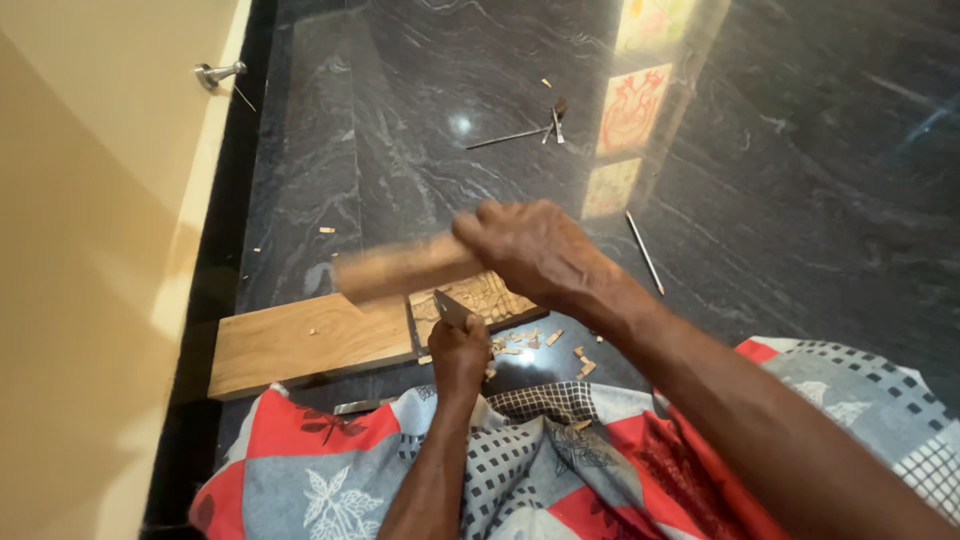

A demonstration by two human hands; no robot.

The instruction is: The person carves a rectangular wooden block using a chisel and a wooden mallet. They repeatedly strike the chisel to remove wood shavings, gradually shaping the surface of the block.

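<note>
My right hand (535, 250) grips a wooden mallet (400, 270), blurred by motion, raised just above a carved wooden panel (490, 295). My left hand (458, 350) is closed around a metal chisel (450, 308) whose blade tip rests at the panel's near edge. A plain wooden plank (300, 340) lies on the dark floor to the left of the carved panel. Small wood chips (545, 338) are scattered beside the panel. The mallet hides part of the panel's carving.
A patterned red, grey and white cloth (540, 470) covers my lap. Thin metal tools (520, 130) lie farther out on the black stone floor (800, 200); another thin rod (645, 250) lies right of my hand. A cream door (80, 250) with a metal stopper (215, 73) stands left.
</note>
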